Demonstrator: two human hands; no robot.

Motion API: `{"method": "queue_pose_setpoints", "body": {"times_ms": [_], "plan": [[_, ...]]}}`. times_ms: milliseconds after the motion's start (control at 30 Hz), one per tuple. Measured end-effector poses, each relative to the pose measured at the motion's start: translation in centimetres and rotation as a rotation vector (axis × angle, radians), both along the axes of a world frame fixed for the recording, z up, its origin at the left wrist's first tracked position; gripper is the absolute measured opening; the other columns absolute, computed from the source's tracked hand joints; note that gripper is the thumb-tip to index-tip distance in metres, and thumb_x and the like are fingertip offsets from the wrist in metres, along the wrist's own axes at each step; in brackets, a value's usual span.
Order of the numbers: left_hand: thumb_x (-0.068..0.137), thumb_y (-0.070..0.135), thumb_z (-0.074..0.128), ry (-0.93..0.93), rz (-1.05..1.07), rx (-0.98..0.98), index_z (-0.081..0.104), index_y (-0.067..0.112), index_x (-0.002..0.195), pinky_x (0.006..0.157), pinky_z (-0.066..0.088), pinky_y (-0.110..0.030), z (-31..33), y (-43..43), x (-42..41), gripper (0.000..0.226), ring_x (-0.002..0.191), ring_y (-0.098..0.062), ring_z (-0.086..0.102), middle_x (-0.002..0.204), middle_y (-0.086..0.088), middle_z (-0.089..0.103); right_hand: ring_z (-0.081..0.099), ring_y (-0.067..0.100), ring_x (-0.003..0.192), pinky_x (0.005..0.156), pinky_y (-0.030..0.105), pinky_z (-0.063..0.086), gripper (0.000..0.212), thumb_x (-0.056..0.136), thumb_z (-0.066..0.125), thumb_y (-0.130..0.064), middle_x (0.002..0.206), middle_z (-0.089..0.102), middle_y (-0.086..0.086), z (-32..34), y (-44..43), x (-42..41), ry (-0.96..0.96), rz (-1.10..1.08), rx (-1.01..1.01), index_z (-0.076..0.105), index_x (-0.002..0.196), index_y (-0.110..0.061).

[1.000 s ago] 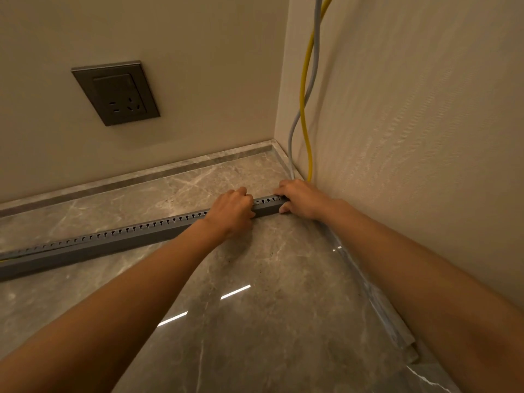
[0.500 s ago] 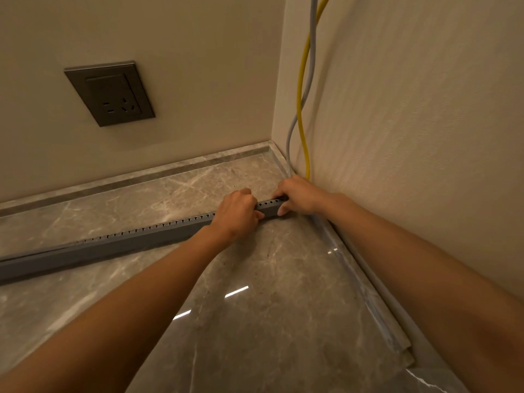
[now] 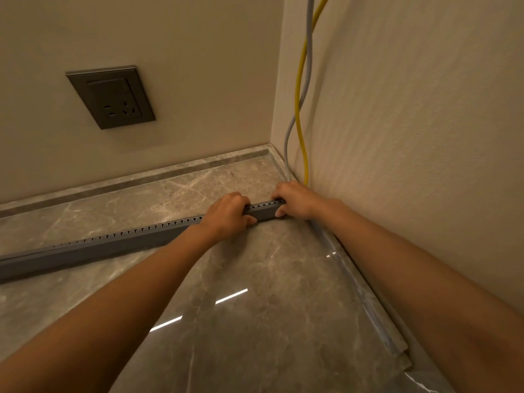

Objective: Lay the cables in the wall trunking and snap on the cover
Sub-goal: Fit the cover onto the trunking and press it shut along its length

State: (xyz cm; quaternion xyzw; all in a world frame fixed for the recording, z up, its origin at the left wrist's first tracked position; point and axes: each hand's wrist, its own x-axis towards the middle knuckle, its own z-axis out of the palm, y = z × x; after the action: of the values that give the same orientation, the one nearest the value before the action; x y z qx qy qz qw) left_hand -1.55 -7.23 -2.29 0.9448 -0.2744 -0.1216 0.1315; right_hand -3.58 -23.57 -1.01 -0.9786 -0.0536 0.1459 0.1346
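A long grey slotted trunking (image 3: 113, 245) lies on the marble floor, running from the left edge to the right-hand wall. My left hand (image 3: 226, 215) is closed over its top a short way from the right end. My right hand (image 3: 295, 201) grips the very end, close to the wall. A yellow cable (image 3: 297, 109) and a grey cable (image 3: 304, 89) hang down the right wall and pass behind my right hand. Whether a cover sits on the trunking I cannot tell.
A dark grey wall socket (image 3: 112, 96) is set in the back wall at the left. A marble skirting (image 3: 141, 177) runs along the back wall and another strip (image 3: 365, 296) along the right wall. The polished floor (image 3: 255, 321) reflects ceiling lights.
Both hands stay on the trunking's right end. My left hand has slid slightly towards the right hand. The view has shifted a little.
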Motion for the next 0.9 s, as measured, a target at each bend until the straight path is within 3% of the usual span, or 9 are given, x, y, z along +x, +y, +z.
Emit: {"method": "queue_pose_setpoints", "body": {"times_ms": [267,367,567,667,767,900], "plan": [[0.085,0.024,0.066,0.181,0.095,0.063,0.064,0.005,0.113,0.087,0.05,-0.037,1.8,5.4,2.2,0.034,0.097,-0.026,0.061,0.111,-0.016,0.067,0.061,0.033,0.103,0.081,0.035,0.049,0.028,0.08,0.068,-0.008,0.113,0.063,0.019,0.7,2.3,0.6,-0.018,-0.016,-0.17,0.062,0.107,-0.001],[0.084,0.021,0.066,0.224,0.136,0.047,0.063,0.004,0.115,0.087,0.049,-0.032,1.9,7.0,2.3,0.035,0.094,-0.023,0.059,0.112,-0.015,0.067,0.061,0.032,0.103,0.079,0.035,0.048,0.033,0.078,0.071,-0.015,0.112,0.065,0.016,0.4,4.2,1.0,0.006,-0.008,-0.103,0.064,0.109,-0.005],[0.084,0.024,0.066,0.06,0.135,0.04,0.066,0.01,0.112,0.08,0.046,-0.035,1.1,7.5,1.3,0.031,0.098,-0.027,0.059,0.107,-0.013,0.067,0.061,0.028,0.097,0.069,0.027,0.037,0.029,0.076,0.074,-0.021,0.104,0.068,0.015,-0.6,7.2,1.9,0.027,-0.02,0.103,0.068,0.102,-0.007],[0.084,0.025,0.065,-0.033,0.137,0.048,0.068,0.01,0.107,0.075,0.043,-0.034,0.7,7.3,1.0,0.027,0.095,-0.028,0.057,0.104,-0.013,0.065,0.059,0.029,0.099,0.071,0.03,0.04,0.03,0.075,0.075,-0.023,0.105,0.066,0.014,-1.1,7.2,2.0,-0.038,-0.04,0.072,0.068,0.099,-0.007],[0.084,0.023,0.064,-0.118,0.131,0.057,0.068,0.008,0.104,0.076,0.045,-0.035,0.4,6.5,0.8,0.025,0.095,-0.029,0.058,0.103,-0.013,0.064,0.054,0.03,0.107,0.085,0.035,0.044,0.036,0.076,0.074,-0.023,0.115,0.06,0.013,-1.4,7.1,1.9,-0.103,-0.025,-0.002,0.064,0.106,-0.006],[0.084,0.023,0.065,-0.111,0.137,0.013,0.068,0.008,0.107,0.077,0.045,-0.035,0.2,6.6,0.9,0.027,0.096,-0.029,0.058,0.104,-0.013,0.064,0.056,0.03,0.106,0.084,0.034,0.045,0.034,0.077,0.073,-0.022,0.114,0.061,0.013,-1.0,7.0,1.9,-0.11,-0.024,-0.019,0.065,0.105,-0.006]]}}
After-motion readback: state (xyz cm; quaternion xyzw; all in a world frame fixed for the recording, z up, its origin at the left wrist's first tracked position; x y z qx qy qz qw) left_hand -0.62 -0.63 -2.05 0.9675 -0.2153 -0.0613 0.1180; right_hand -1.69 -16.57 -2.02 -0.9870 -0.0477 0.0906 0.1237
